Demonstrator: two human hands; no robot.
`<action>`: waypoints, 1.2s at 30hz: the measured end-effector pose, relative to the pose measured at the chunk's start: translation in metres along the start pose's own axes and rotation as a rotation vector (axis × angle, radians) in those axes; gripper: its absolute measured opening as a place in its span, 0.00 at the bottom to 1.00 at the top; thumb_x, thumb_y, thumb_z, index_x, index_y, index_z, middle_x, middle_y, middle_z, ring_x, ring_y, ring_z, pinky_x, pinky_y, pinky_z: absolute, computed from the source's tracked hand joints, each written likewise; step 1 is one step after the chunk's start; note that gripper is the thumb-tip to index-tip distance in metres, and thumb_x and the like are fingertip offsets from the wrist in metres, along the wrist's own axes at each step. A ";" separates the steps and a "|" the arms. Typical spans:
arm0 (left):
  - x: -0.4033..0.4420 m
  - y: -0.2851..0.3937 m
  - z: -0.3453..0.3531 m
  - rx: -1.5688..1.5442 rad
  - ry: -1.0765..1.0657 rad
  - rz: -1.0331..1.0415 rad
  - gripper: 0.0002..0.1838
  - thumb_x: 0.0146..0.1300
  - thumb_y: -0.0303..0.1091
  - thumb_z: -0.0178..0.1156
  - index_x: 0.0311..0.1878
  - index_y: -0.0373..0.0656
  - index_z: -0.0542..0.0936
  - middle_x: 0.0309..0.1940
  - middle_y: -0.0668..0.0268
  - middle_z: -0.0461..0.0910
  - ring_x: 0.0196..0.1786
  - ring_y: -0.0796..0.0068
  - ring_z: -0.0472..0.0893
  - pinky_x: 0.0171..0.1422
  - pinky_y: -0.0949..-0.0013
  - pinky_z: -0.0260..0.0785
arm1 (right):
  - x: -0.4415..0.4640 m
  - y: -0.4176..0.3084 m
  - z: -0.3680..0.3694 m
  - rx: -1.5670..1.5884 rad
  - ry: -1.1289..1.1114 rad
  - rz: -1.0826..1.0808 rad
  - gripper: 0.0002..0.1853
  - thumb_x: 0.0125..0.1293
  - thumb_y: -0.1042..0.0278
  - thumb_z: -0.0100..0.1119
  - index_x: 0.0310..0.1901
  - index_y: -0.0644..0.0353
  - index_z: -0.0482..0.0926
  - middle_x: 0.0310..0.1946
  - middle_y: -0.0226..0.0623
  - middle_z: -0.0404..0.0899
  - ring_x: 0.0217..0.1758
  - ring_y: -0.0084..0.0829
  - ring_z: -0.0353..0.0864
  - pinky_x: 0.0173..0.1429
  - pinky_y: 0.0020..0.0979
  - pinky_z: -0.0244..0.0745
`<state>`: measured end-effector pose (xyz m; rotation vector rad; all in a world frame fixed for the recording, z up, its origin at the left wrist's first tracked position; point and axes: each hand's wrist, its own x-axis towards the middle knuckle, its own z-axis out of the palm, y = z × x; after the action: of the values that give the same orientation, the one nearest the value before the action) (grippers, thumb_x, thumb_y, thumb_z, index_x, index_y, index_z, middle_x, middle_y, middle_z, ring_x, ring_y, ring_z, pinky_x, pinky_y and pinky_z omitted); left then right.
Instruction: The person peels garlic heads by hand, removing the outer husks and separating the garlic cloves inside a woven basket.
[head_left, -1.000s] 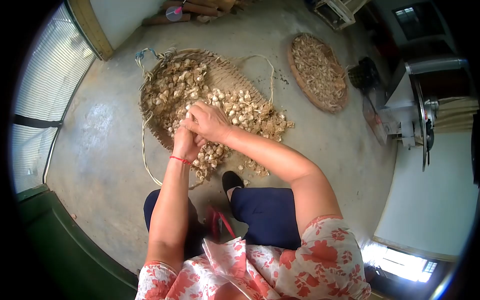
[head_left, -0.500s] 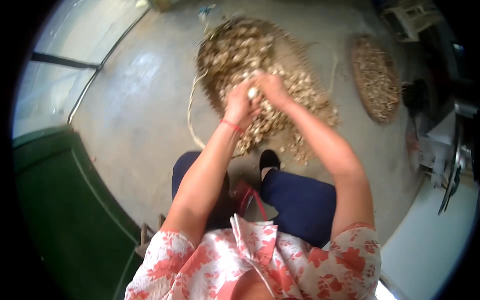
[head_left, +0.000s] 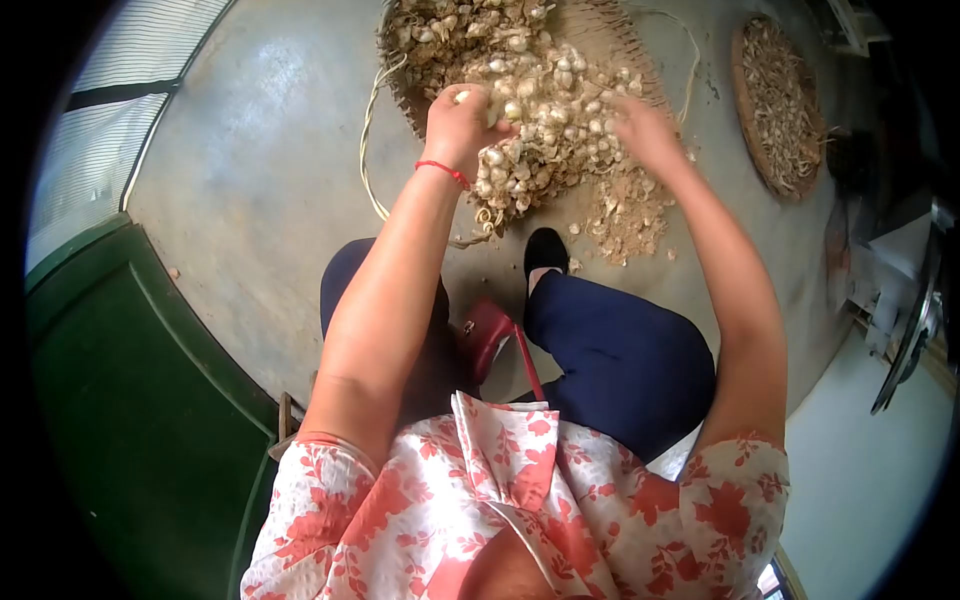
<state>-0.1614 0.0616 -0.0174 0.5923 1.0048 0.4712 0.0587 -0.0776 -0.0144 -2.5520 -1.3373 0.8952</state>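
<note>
Pinching a pale bulb [head_left: 461, 97] in the left hand [head_left: 458, 128] at twelve o'clock, likely for a firm hold. Holding out the right hand [head_left: 643, 132] near the heaped garlic [head_left: 562, 85] between one and two o'clock; too blurred to tell whether spread or pinching. Seated before the wide basket [head_left: 600, 33] at twelve, presumably for easy reach.
</note>
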 end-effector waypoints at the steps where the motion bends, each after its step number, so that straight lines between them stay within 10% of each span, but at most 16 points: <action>1: 0.001 -0.001 0.000 0.017 0.003 -0.013 0.08 0.68 0.31 0.50 0.45 0.36 0.70 0.30 0.62 0.74 0.22 0.73 0.73 0.39 0.59 0.80 | -0.019 0.004 0.012 -0.035 -0.123 -0.020 0.19 0.68 0.60 0.53 0.57 0.60 0.71 0.48 0.46 0.79 0.52 0.40 0.79 0.63 0.40 0.70; 5: 0.004 -0.007 -0.004 0.122 0.002 0.016 0.07 0.66 0.29 0.51 0.45 0.39 0.72 0.29 0.64 0.73 0.20 0.77 0.69 0.31 0.67 0.75 | -0.101 0.054 0.113 0.062 -0.529 -0.042 0.12 0.59 0.70 0.56 0.44 0.65 0.76 0.39 0.52 0.80 0.43 0.45 0.81 0.50 0.43 0.76; 8: 0.010 -0.009 -0.005 0.150 0.095 0.035 0.06 0.64 0.27 0.54 0.42 0.42 0.76 0.22 0.69 0.74 0.17 0.81 0.68 0.17 0.74 0.59 | -0.138 0.080 0.185 -0.153 -0.531 -0.089 0.14 0.56 0.70 0.56 0.44 0.65 0.73 0.37 0.54 0.80 0.40 0.50 0.82 0.45 0.46 0.77; 14: 0.014 -0.012 -0.006 0.303 0.119 0.047 0.04 0.63 0.27 0.57 0.40 0.42 0.79 0.20 0.69 0.74 0.17 0.80 0.71 0.16 0.74 0.61 | -0.135 0.071 0.173 -0.263 -0.249 0.049 0.16 0.56 0.63 0.57 0.42 0.64 0.70 0.33 0.52 0.80 0.32 0.51 0.82 0.38 0.48 0.77; 21: 0.021 -0.016 -0.006 0.174 0.153 -0.038 0.13 0.65 0.27 0.55 0.52 0.41 0.76 0.27 0.66 0.76 0.22 0.75 0.76 0.32 0.67 0.80 | -0.044 -0.003 0.054 0.980 -0.098 0.245 0.12 0.69 0.71 0.46 0.51 0.63 0.71 0.40 0.43 0.80 0.35 0.29 0.80 0.39 0.30 0.78; 27: 0.031 -0.026 -0.021 0.269 0.002 -0.125 0.01 0.59 0.24 0.61 0.31 0.41 0.79 0.24 0.67 0.78 0.22 0.76 0.76 0.26 0.73 0.71 | -0.018 -0.046 0.019 1.473 -0.319 -0.012 0.17 0.73 0.69 0.44 0.59 0.64 0.69 0.38 0.33 0.77 0.39 0.21 0.76 0.43 0.25 0.76; 31: 0.032 -0.036 -0.021 0.753 -0.030 0.215 0.14 0.61 0.44 0.61 0.35 0.42 0.80 0.26 0.69 0.78 0.28 0.80 0.75 0.32 0.72 0.70 | -0.007 -0.066 0.007 1.338 -0.335 -0.020 0.15 0.73 0.68 0.43 0.55 0.63 0.72 0.32 0.29 0.75 0.32 0.18 0.73 0.38 0.23 0.74; 36: -0.004 -0.017 0.011 0.386 -0.378 -0.034 0.28 0.68 0.60 0.46 0.32 0.40 0.75 0.20 0.68 0.72 0.21 0.78 0.70 0.25 0.74 0.64 | 0.000 -0.094 0.001 0.997 -0.370 0.004 0.11 0.73 0.68 0.43 0.48 0.64 0.73 0.27 0.28 0.72 0.25 0.18 0.71 0.31 0.21 0.72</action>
<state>-0.1522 0.0442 -0.0218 0.9684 0.7424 0.1230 -0.0089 -0.0213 0.0191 -1.6541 -0.6398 1.5717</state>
